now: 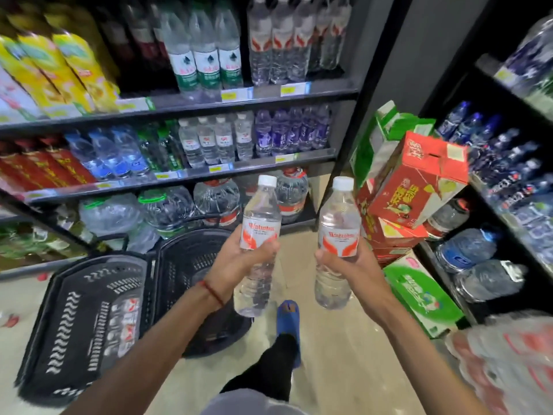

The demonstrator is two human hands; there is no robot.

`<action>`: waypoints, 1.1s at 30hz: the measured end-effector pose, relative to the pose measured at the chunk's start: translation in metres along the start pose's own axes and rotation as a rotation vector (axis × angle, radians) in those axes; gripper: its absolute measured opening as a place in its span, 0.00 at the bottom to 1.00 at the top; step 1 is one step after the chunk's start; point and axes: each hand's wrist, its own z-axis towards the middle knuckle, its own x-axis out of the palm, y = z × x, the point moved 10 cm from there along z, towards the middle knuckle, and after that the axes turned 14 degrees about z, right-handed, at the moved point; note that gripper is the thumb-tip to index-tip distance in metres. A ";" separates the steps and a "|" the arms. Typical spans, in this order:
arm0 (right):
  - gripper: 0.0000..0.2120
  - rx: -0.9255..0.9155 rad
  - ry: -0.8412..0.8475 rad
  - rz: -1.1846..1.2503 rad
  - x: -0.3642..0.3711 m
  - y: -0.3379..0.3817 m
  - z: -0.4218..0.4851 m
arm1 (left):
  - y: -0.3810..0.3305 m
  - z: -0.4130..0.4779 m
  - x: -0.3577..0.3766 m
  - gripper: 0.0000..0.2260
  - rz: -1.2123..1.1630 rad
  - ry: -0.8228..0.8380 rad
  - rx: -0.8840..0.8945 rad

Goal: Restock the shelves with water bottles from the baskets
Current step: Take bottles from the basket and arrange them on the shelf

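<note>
1. Clear plastic forms the left bottle [260,232]; it has a white cap and a red-and-white label. It is held almost upright, cap tipped slightly right, in front of the lower shelves [179,175].
2. Left hand [239,262]: fingers and thumb curl round the bottle's middle at the lower edge of the label, palm facing inward. The forearm reaches in from the lower left with the wrist straight. A red thread [214,292] circles the wrist.
3. Right bottle [339,217]: same type, upright, level with the left bottle and apart from it.
4. Right hand [350,265]: it grips this bottle below the label, fingers wrapped round the front. The forearm extends from the lower right.
5. Baskets [74,319]: two black baskets stand on the floor under the left forearm. The nearer one holds bottles with the same label; the farther one's contents cannot be determined.
6. Red and green cartons [419,187] are stacked just right of the right bottle.
7. A blue slipper [288,313] rests on the floor between the forearms.
</note>
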 end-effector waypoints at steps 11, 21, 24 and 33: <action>0.27 -0.101 0.090 -0.092 -0.030 0.107 0.167 | -0.106 0.185 0.032 0.11 0.073 -0.058 0.127; 0.30 -0.097 0.219 -0.020 -0.054 0.160 0.291 | -0.150 0.297 0.038 0.23 0.051 -0.169 0.078; 0.33 -0.037 0.313 -0.029 -0.057 0.170 0.331 | -0.163 0.323 0.045 0.28 0.003 -0.197 0.074; 0.27 -0.247 0.500 -0.209 -0.042 0.252 0.407 | -0.189 0.373 0.043 0.30 -0.047 -0.312 0.090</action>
